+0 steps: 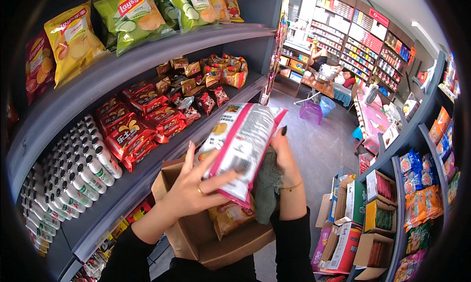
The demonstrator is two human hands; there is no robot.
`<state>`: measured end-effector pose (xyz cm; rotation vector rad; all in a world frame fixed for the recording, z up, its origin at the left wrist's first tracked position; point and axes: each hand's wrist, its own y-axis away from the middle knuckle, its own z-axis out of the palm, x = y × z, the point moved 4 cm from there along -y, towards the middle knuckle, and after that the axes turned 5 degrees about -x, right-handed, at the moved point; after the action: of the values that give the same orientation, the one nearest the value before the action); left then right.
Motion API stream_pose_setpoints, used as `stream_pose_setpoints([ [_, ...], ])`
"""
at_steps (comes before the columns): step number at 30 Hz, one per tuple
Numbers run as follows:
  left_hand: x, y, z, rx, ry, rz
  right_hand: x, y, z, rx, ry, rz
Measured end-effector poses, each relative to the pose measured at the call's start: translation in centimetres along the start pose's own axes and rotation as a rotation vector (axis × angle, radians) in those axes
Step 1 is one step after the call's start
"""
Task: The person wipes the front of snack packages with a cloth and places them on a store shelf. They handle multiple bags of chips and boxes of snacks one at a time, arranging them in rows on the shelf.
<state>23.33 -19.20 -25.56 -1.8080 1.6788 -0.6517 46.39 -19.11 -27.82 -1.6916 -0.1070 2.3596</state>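
Note:
My left hand (198, 186) lies with spread fingers against the near side of a white and pink snack bag (241, 145). At the bag's right edge, my right hand (281, 153) grips it, thumb up, with a dark green cloth (265, 190) hanging beneath. Below the bag an open cardboard box (235, 249) is close to my body, and a yellow chip bag (230, 217) lies in it. The held bag hides part of the box.
At left, shelves hold Lay's chip bags (138, 18), red snack packs (128, 134) and rows of white bottles (88, 175). Opened cartons (342, 241) stand at lower right beside a shelf of bagged snacks (423, 204). Farther back are a purple stool (311, 112), a blue bin (326, 106) and a reclining person (335, 73).

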Motion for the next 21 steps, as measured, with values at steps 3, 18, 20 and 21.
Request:
stream_pose_setpoints([
  [3, 0.8, -0.2, 0.6, -0.085, -0.055, 0.065, -1.2, 0.6, 1.0, -0.016, 0.231, 0.034],
  [18, -4.5, 0.9, 2.4, 0.398, 1.694, -0.911, -0.4, 1.1, 3.8, 0.064, 0.198, -0.335],
  [20, -4.7, 0.8, 2.2, 0.476, 1.657, -0.900, -1.1, 1.2, 2.3, 0.226, 0.439, -0.320],
  [21, -4.6, 0.8, 2.0, 0.511, 1.636, -0.891, -1.8, 0.9, 0.6, 0.278, 0.487, -0.417],
])
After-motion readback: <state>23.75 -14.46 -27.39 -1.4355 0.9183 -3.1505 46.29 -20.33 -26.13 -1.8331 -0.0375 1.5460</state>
